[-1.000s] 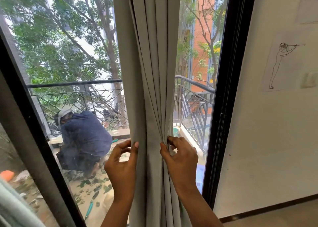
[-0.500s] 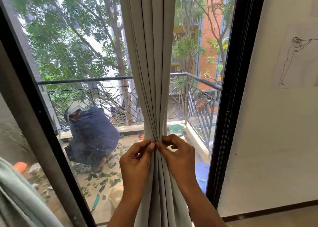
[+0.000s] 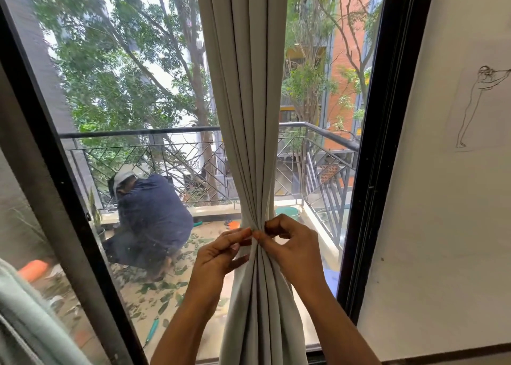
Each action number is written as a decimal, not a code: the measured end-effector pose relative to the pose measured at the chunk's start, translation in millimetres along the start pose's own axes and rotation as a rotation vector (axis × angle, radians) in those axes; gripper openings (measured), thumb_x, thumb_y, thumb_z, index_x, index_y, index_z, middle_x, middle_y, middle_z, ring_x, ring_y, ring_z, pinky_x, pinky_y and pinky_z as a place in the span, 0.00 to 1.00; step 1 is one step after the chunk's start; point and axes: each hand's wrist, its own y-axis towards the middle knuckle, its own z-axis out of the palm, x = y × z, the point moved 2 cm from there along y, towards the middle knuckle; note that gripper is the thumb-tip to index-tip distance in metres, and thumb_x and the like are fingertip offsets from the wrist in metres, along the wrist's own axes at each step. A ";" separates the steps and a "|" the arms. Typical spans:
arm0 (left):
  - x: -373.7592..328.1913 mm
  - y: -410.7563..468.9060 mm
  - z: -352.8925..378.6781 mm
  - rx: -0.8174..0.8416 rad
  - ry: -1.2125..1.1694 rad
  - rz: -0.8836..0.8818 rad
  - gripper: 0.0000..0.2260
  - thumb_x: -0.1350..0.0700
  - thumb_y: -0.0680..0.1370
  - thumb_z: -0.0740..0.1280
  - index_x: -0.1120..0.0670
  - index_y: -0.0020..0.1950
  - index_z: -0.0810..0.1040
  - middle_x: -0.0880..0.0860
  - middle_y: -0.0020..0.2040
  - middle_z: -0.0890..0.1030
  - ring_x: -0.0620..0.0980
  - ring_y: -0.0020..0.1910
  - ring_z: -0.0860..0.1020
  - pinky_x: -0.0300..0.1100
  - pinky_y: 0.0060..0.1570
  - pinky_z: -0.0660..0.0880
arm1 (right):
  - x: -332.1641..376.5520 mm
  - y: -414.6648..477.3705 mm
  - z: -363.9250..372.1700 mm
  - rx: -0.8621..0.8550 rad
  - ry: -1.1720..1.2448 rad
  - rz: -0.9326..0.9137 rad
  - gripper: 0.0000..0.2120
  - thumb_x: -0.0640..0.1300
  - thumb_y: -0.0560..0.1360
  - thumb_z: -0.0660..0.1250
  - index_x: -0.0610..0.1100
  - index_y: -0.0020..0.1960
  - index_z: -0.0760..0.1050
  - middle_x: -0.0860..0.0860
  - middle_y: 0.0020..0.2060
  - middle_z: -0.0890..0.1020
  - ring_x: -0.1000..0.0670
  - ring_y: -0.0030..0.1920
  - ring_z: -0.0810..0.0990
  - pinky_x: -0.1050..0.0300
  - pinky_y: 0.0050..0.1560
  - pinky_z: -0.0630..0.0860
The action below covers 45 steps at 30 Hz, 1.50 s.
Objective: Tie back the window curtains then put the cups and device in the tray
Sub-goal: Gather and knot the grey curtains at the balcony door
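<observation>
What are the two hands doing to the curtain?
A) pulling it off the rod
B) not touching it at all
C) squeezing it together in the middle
C: the left hand and right hand pinch the grey curtain into a tight bunch between their fingertips.

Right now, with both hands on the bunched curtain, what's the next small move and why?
Probably hold the bunch with the left hand and free the right hand to fasten a tie there. Both pinch the curtain where its pleats are drawn tight, and no tie plainly shows, so it would likely spread if released.
</observation>
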 end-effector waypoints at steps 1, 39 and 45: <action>0.2 4.3 -2.3 0.023 0.027 -0.013 0.22 0.70 0.78 0.58 0.48 0.46 0.87 0.51 0.51 0.85 0.49 0.51 0.83 0.41 0.45 0.80 | -1.1 1.1 -2.4 -0.004 -0.010 -0.012 0.08 0.47 0.67 0.76 0.55 0.38 0.76 0.58 0.33 0.82 0.59 0.39 0.81 0.62 0.46 0.77; -1.5 -29.6 73.7 -0.711 0.654 0.428 0.07 0.51 0.70 0.76 0.46 0.41 0.79 0.45 0.37 0.81 0.41 0.36 0.79 0.42 0.40 0.77 | -20.8 3.8 -62.6 -0.205 -0.297 -0.173 0.05 0.47 0.65 0.70 0.47 0.39 0.78 0.55 0.29 0.79 0.52 0.30 0.78 0.52 0.42 0.73; -13.6 -45.7 99.5 -0.660 0.873 0.491 0.06 0.45 0.71 0.69 0.46 0.41 0.76 0.43 0.36 0.79 0.42 0.35 0.77 0.46 0.37 0.76 | -10.8 -14.5 -69.0 -0.102 -0.186 -0.180 0.13 0.57 0.68 0.63 0.49 0.42 0.79 0.57 0.33 0.81 0.57 0.34 0.77 0.63 0.44 0.67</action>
